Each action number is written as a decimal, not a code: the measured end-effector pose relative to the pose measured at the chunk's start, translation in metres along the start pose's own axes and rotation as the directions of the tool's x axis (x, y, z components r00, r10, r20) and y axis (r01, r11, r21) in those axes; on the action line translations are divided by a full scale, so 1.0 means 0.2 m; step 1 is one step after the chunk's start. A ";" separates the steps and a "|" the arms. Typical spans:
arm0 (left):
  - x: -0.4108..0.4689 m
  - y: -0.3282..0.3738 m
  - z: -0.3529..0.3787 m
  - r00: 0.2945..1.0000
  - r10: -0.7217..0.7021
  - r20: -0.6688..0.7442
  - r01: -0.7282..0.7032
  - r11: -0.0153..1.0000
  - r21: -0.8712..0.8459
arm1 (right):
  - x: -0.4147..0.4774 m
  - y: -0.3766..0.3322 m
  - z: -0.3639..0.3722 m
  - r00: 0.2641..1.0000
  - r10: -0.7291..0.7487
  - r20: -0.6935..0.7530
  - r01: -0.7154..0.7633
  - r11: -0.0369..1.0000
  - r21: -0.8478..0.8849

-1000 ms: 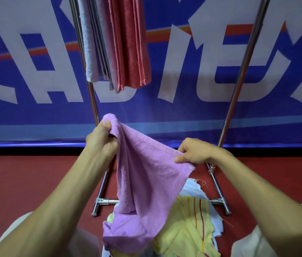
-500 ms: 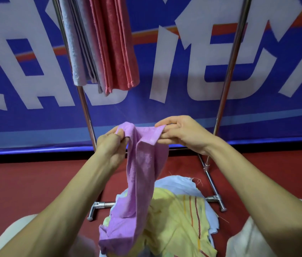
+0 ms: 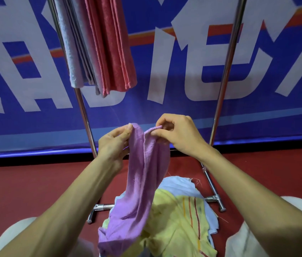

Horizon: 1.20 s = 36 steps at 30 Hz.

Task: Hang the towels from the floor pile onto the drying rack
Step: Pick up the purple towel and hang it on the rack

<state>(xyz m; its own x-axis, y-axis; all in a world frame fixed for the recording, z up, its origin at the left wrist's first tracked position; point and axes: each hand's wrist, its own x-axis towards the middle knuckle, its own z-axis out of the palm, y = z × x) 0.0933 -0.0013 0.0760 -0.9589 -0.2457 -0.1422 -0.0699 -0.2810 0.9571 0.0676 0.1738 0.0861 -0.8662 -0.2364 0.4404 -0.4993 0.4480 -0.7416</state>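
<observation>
Your left hand and right hand pinch the purple towel by its top edge, fingers closed on the cloth, its length hanging down to the floor pile, drying rack above and ahead.

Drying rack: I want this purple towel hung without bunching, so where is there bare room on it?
The top rail is out of view. Below it, the span between the red towel and the right upright hangs free. The side by the left upright is crowded with grey towels.
</observation>
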 end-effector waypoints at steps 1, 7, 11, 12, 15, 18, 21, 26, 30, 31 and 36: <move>-0.01 0.00 0.01 1.000 0.007 0.002 -0.007 1.000 0.019 | 0.00 -0.01 0.01 1.000 -0.005 0.011 0.005 0.999 0.043; -0.03 -0.02 0.03 0.992 0.021 0.128 -0.033 0.995 0.093 | -0.02 -0.01 0.05 0.998 0.029 0.055 -0.034 0.996 0.085; -0.05 -0.02 0.04 0.951 0.046 0.305 -0.092 0.986 0.139 | -0.01 0.00 0.06 0.994 0.109 0.008 -0.109 0.991 0.081; -0.05 -0.02 0.04 0.944 0.049 0.327 -0.099 0.986 0.136 | -0.01 0.00 0.06 0.992 0.125 -0.009 -0.124 0.989 0.087; -0.06 -0.01 0.04 0.937 0.054 0.345 -0.104 0.986 0.127 | 0.00 0.01 0.06 0.988 0.154 -0.032 -0.150 0.983 0.103; -0.06 -0.02 0.05 0.944 0.069 0.321 -0.114 0.986 0.122 | -0.01 0.01 0.06 0.983 0.181 -0.028 -0.178 0.979 0.098; -0.06 -0.02 0.05 0.941 0.122 0.316 -0.171 0.976 0.131 | 0.00 0.01 0.06 0.981 0.192 -0.033 -0.188 0.978 0.085; -0.07 -0.02 0.05 0.905 0.184 0.383 -0.271 0.945 0.185 | -0.01 0.01 0.05 0.980 0.197 -0.036 -0.194 0.978 0.080; -0.05 -0.01 0.04 0.928 0.209 0.309 -0.276 0.942 0.192 | -0.02 0.00 0.04 0.989 0.133 -0.067 -0.137 0.988 -0.068; -0.04 -0.01 0.04 0.932 0.228 0.281 -0.287 0.938 0.193 | -0.02 0.00 0.03 0.991 0.120 -0.061 -0.125 0.988 -0.090; 0.00 0.03 0.00 0.943 0.307 0.124 -0.327 0.926 0.189 | -0.01 0.04 0.03 0.985 0.129 0.112 -0.108 0.978 -0.177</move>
<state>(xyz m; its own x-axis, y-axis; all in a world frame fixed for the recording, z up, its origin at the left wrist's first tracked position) 0.0925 -0.0041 0.0818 -0.9603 -0.2027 0.1916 0.1965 -0.0042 0.9805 0.0649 0.1731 0.0760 -0.9203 -0.2717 0.2814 -0.3909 0.6163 -0.6836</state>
